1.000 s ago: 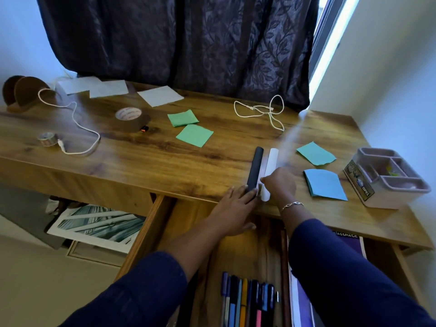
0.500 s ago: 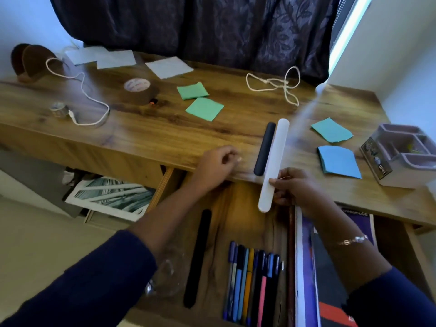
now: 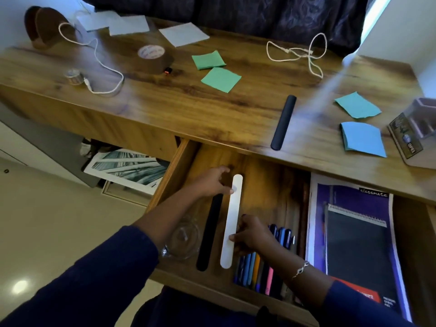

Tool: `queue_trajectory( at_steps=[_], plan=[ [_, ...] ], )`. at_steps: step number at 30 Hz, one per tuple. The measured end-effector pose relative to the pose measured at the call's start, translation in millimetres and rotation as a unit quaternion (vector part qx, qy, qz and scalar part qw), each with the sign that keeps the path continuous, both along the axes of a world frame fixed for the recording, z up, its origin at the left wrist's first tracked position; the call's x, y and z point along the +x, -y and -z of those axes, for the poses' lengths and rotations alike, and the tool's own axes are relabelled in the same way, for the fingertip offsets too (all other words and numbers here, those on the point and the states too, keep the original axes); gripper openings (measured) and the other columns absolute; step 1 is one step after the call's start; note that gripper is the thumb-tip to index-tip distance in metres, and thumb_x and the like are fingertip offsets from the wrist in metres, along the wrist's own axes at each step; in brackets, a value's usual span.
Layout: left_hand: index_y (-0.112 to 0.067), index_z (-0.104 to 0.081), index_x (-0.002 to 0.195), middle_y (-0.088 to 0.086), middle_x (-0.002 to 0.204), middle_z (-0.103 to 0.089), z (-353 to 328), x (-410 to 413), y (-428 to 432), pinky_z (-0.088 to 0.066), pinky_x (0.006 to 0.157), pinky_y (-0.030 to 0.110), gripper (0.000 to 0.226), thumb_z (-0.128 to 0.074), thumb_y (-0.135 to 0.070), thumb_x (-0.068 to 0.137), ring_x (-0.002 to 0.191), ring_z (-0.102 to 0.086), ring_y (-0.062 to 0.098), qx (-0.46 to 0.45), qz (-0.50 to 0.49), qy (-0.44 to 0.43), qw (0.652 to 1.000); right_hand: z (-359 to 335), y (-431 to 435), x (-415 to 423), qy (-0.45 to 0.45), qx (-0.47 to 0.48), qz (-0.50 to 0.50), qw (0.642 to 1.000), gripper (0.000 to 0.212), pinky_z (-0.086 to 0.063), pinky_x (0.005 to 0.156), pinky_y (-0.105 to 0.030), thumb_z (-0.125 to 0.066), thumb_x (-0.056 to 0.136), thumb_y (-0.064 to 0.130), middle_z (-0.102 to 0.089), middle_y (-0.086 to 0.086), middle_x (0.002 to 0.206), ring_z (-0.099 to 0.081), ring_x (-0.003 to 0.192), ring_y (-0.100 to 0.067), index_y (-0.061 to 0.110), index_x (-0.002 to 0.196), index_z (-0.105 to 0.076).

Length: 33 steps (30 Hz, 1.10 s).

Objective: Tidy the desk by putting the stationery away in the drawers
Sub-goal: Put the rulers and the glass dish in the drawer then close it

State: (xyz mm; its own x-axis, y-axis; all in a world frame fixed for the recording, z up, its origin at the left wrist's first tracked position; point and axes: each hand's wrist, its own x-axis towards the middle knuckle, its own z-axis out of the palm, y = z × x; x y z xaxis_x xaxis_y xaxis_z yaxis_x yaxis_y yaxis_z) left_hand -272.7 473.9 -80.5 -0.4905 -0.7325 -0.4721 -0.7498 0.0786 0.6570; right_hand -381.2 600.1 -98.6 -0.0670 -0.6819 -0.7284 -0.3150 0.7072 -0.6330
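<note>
pinching white strip [image 3: 232, 215] at its near half, right grip [image 3: 253, 235] grasping it inside open drawer [image 3: 175, 171]. left grip [image 3: 208, 182] released, fingers loosely curled, thumb tip touching strip's far part. white strip pointing near-to-far in drawer, just right of black strip [image 3: 210, 232], left of pens [image 3: 257, 267]; unclear whether resting on drawer floor. glass bowl [image 3: 181, 239] sitting at drawer's left. notebook [image 3: 354, 244] lying right of pens. second black strip [image 3: 283, 122] lying on table [image 3: 165, 102] by near edge.

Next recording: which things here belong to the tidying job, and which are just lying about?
Job: white strip, right hand gripping it, black strip on desk, pens, drawer, green notes, blue notes, tape roll.
Lying about: white cables, floor picture.
</note>
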Motion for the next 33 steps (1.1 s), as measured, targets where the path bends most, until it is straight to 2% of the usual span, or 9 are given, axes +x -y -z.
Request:
queue_trajectory(
  at_steps=[3, 6, 11, 14, 16, 23, 26, 30, 33],
  plan=[
    [-0.022, -0.030, 0.143, 0.008, 0.148, -0.033, 21, 7, -1, -0.040, 0.102, 0.038, 0.072, -0.068, -0.029, 0.082, 0.132, -0.037, 0.027, -0.099, 0.062, 0.085, 0.990, 9, 4, 7, -0.030, 0.008, -0.004, 1.000, 0.015, -0.059, 0.059, -0.034, -0.063, 0.085, 0.003, -0.066, -0.017, 0.088, -0.068, 0.071, -0.027, 0.004, 0.096, -0.053],
    [-0.022, -0.026, 0.145, 0.008, 0.150, -0.029, 30, 12, -2, -0.035, 0.106, 0.043, 0.076, -0.067, -0.027, 0.082, 0.136, -0.028, 0.030, -0.184, 0.116, 0.158, 0.963, 16, 7, 14, -0.033, 0.009, -0.011, 0.999, 0.011, -0.059, 0.061, -0.036, -0.062, 0.086, 0.001, -0.064, -0.016, 0.072, -0.065, 0.061, -0.025, 0.004, 0.080, -0.053],
    [-0.024, -0.018, 0.148, 0.007, 0.154, -0.021, 40, 14, -1, -0.033, 0.106, 0.043, 0.082, -0.068, -0.025, 0.082, 0.140, -0.022, 0.030, -0.187, 0.163, 0.178, 0.952, 27, 4, 23, -0.048, 0.012, -0.010, 0.999, 0.014, -0.059, 0.067, -0.041, -0.057, 0.088, -0.002, -0.066, -0.019, 0.077, -0.067, 0.068, -0.030, 0.002, 0.076, -0.052],
    [-0.024, -0.017, 0.148, 0.005, 0.154, -0.019, 44, 13, -5, -0.032, 0.106, 0.042, 0.085, -0.069, -0.026, 0.081, 0.139, -0.022, 0.028, -0.205, 0.201, 0.185, 0.940, 33, 1, 26, -0.058, 0.020, -0.021, 0.998, 0.019, -0.058, 0.065, -0.036, -0.060, 0.088, 0.005, -0.066, -0.018, 0.069, -0.065, 0.060, -0.026, -0.001, 0.070, -0.058],
    [-0.024, -0.015, 0.148, 0.006, 0.154, -0.019, 47, 13, -7, -0.032, 0.106, 0.042, 0.088, -0.070, -0.027, 0.080, 0.139, -0.021, 0.029, -0.217, 0.224, 0.195, 0.930, 37, 1, 27, -0.075, 0.012, -0.042, 0.996, 0.024, -0.059, 0.066, -0.033, -0.061, 0.088, 0.011, -0.069, -0.021, 0.072, -0.067, 0.061, -0.025, -0.003, 0.069, -0.061],
    [-0.025, -0.014, 0.148, 0.004, 0.155, -0.016, 48, 12, -5, -0.030, 0.108, 0.043, 0.093, -0.073, -0.030, 0.077, 0.141, -0.017, 0.028, -0.224, 0.229, 0.194, 0.927, 47, 3, 30, -0.151, -0.030, -0.098, 0.983, 0.020, -0.058, 0.075, -0.040, -0.068, 0.083, 0.015, -0.071, -0.018, 0.088, -0.070, 0.081, -0.027, -0.002, 0.093, -0.065],
    [-0.027, -0.014, 0.148, 0.005, 0.154, -0.017, 47, 12, -3, -0.031, 0.107, 0.043, 0.093, -0.073, -0.032, 0.076, 0.139, -0.019, 0.028, -0.223, 0.242, 0.197, 0.924, 46, 4, 30, -0.153, -0.036, -0.120, 0.980, 0.021, -0.058, 0.076, -0.041, -0.067, 0.084, 0.015, -0.070, -0.019, 0.089, -0.070, 0.083, -0.027, -0.002, 0.095, -0.064],
    [-0.029, -0.018, 0.147, 0.005, 0.153, -0.017, 43, 10, -2, -0.031, 0.106, 0.043, 0.089, -0.072, -0.034, 0.077, 0.138, -0.019, 0.027, -0.222, 0.270, 0.215, 0.912, 43, 4, 26, -0.137, -0.028, -0.135, 0.981, 0.021, -0.059, 0.071, -0.039, -0.064, 0.086, 0.015, -0.071, -0.021, 0.082, -0.071, 0.074, -0.027, -0.005, 0.089, -0.065],
    [-0.029, -0.020, 0.147, 0.005, 0.153, -0.017, 43, 9, 1, -0.029, 0.107, 0.043, 0.087, -0.071, -0.035, 0.077, 0.139, -0.017, 0.028, -0.220, 0.277, 0.220, 0.909, 38, 4, 23, -0.113, -0.030, -0.146, 0.982, 0.019, -0.059, 0.071, -0.037, -0.062, 0.087, 0.014, -0.071, -0.023, 0.085, -0.071, 0.076, -0.029, -0.005, 0.085, -0.063]
  ],
)
